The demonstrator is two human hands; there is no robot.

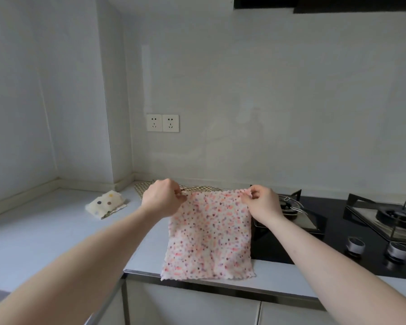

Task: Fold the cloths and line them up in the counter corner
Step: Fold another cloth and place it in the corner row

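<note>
The floral cloth (209,233) lies spread flat on the worktop (45,235), its near edge reaching the worktop's front lip and its far edge under both hands. The left hand (161,200) pinches the far left corner and the right hand (261,204) pinches the far right corner, fingers curled round the hem in each case. The cloth is close to square, slightly longer near-to-far, so the fold line that matters runs left to right across its middle; the held far edge would, I judge, be drawn toward the near edge to halve it. Both hands are about equally close to it.

A folded dotted cloth (106,204) already sits to the far left, toward the corner and well apart from the floral one. A checked cloth (197,188) lies flat just beyond the hands, partly hidden by them. The hob (333,233) is to the right, touching the floral cloth's right edge.

No brand, label or writing can be read anywhere; the wall sockets (162,123) carry none.
</note>
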